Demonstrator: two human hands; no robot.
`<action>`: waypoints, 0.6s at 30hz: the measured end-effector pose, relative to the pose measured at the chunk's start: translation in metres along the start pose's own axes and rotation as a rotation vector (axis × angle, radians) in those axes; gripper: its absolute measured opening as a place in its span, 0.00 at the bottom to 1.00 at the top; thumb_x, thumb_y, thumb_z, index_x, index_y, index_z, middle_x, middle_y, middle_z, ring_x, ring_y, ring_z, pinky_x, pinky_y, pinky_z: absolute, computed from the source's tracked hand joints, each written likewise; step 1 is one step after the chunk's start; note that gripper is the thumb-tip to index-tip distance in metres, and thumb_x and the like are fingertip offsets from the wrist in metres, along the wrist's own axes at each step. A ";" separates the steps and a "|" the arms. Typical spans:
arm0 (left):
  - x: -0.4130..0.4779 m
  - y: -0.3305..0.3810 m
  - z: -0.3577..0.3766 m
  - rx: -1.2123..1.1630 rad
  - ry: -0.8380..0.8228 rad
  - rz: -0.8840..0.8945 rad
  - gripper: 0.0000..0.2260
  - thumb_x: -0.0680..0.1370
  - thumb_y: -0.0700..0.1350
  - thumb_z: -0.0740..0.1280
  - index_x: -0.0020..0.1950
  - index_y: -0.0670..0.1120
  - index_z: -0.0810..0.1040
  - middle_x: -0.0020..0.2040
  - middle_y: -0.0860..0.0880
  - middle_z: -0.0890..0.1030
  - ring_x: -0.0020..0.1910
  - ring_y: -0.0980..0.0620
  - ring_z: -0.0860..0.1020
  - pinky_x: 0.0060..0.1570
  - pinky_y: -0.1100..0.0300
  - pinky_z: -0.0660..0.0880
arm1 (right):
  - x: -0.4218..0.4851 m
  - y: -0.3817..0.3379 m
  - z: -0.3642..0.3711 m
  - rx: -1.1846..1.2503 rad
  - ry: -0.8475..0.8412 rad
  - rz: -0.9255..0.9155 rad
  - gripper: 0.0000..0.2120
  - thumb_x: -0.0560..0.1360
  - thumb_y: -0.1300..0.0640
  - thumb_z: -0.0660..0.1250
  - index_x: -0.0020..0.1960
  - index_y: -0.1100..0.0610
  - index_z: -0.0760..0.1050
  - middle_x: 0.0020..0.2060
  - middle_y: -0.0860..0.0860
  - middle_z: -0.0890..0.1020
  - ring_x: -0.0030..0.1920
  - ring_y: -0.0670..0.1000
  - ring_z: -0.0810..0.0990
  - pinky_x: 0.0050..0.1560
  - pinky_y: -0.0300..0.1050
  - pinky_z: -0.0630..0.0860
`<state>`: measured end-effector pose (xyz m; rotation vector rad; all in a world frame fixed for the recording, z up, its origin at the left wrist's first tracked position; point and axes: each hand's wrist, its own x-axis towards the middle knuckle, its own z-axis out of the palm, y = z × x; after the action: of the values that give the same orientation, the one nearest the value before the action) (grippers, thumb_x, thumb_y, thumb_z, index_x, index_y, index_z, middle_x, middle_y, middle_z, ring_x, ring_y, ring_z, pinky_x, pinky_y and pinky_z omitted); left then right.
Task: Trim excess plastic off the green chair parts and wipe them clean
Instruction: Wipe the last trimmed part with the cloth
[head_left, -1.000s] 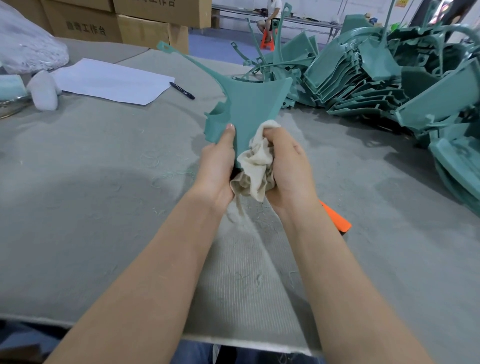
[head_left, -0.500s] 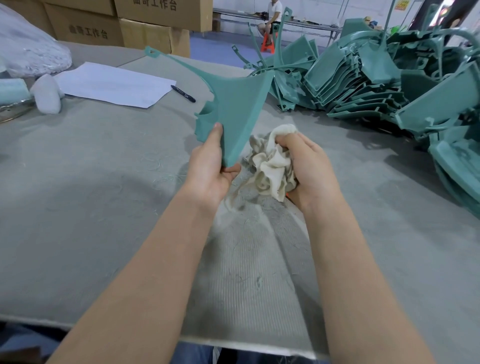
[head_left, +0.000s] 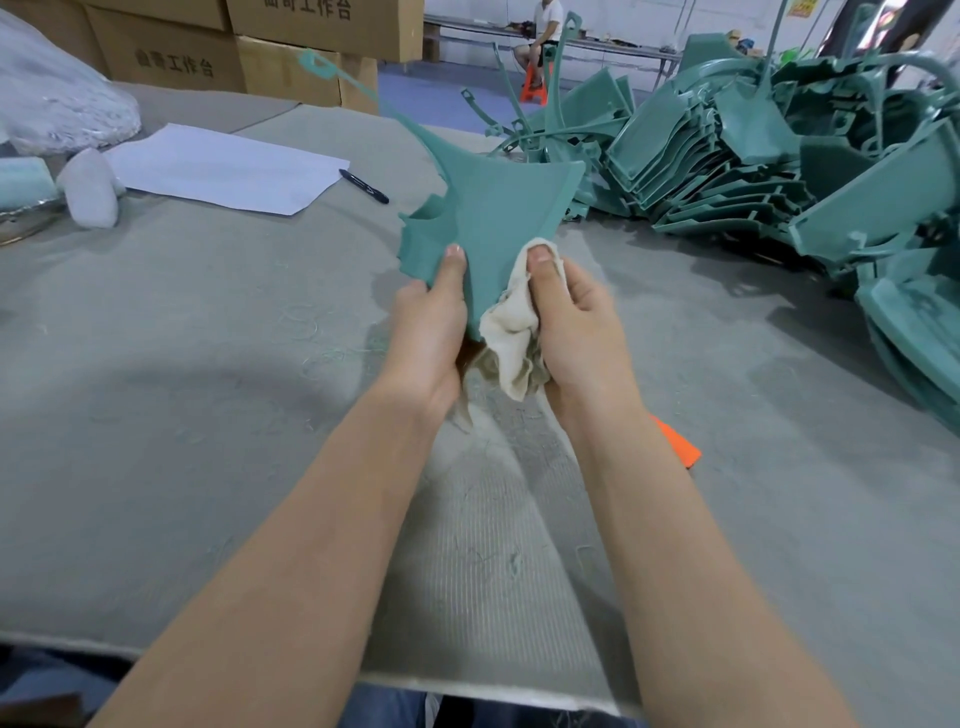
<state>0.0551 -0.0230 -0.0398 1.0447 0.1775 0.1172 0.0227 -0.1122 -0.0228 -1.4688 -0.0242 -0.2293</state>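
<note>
Left hand (head_left: 431, 317) grips the lower tip of 1 green chair part (head_left: 498, 218), raised off the table (head_left: 208, 364). Right hand (head_left: 576, 322) pinches a cloth (head_left: 511, 338) against it, just beside that grip. Wiping appears under way; the pile (head_left: 727, 156) beyond likely awaits.

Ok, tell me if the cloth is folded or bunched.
Bunched up: the cloth hangs in crumpled folds, gripped by the right hand against the green chair part.
</note>
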 end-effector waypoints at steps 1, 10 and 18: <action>0.000 -0.001 0.000 -0.004 0.000 -0.015 0.10 0.82 0.46 0.61 0.53 0.43 0.80 0.43 0.50 0.85 0.40 0.54 0.84 0.37 0.63 0.78 | 0.000 0.001 0.001 0.008 -0.008 -0.001 0.15 0.82 0.55 0.58 0.37 0.55 0.67 0.32 0.55 0.70 0.35 0.53 0.68 0.38 0.50 0.65; -0.001 0.008 -0.007 -0.050 -0.077 -0.127 0.16 0.83 0.49 0.58 0.61 0.40 0.78 0.56 0.42 0.82 0.53 0.45 0.81 0.56 0.51 0.77 | -0.004 -0.002 0.001 0.158 -0.252 0.048 0.07 0.81 0.64 0.59 0.48 0.56 0.73 0.33 0.48 0.79 0.32 0.48 0.79 0.39 0.46 0.77; 0.002 0.000 0.002 0.114 -0.074 -0.022 0.09 0.82 0.45 0.61 0.54 0.43 0.79 0.49 0.47 0.84 0.46 0.50 0.83 0.45 0.57 0.79 | 0.004 -0.001 -0.006 0.178 0.063 0.085 0.19 0.81 0.49 0.60 0.34 0.55 0.70 0.23 0.48 0.73 0.27 0.49 0.71 0.36 0.48 0.68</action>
<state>0.0572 -0.0247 -0.0387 1.1588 0.1293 0.0488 0.0259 -0.1186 -0.0214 -1.2816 0.0670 -0.1983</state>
